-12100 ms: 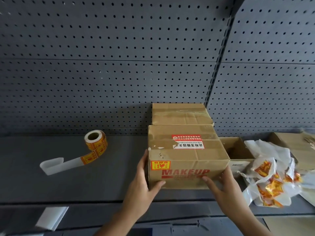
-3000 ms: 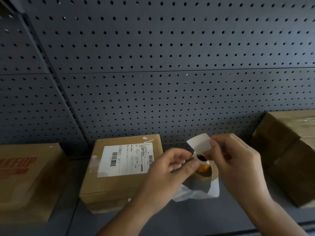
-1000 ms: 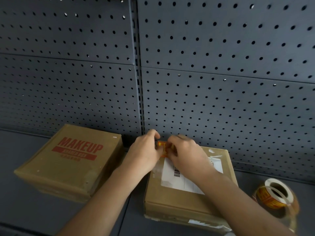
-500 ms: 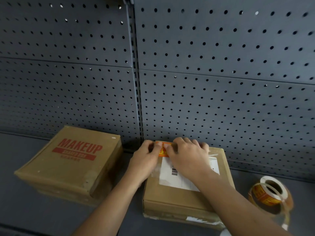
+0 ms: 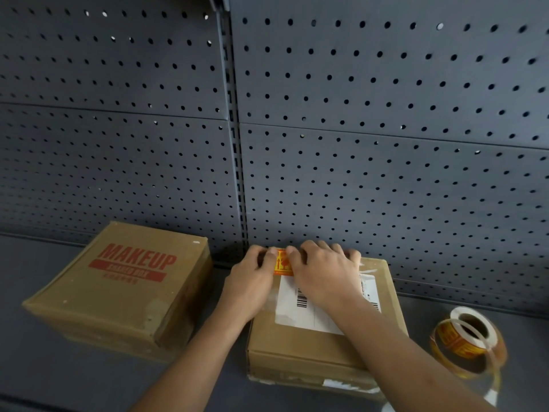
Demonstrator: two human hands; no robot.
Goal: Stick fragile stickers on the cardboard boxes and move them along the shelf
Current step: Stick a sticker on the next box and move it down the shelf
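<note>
A flat cardboard box (image 5: pixel 300 349) with a white shipping label lies on the dark shelf (image 5: pixel 74 382) in front of me. An orange-red fragile sticker (image 5: pixel 281 263) sits at the far left corner of its top. My left hand (image 5: pixel 252 281) rests on the box at the sticker's left edge. My right hand (image 5: pixel 323 275) lies flat over the label, its fingers spread and pressing on the sticker's right side. The sticker roll (image 5: pixel 466 340) stands on the shelf to the right of the box, with a loose strip of backing trailing down.
A second cardboard box (image 5: pixel 118 292) printed MAKEUP in red sits to the left, a narrow gap away. A grey pegboard wall (image 5: pixel 356 144) with a vertical slotted post (image 5: pixel 234 144) closes the back of the shelf.
Both hands have flattened and spread a little over the sticker on the box's far corner. The boxes and the roll have stayed put.
</note>
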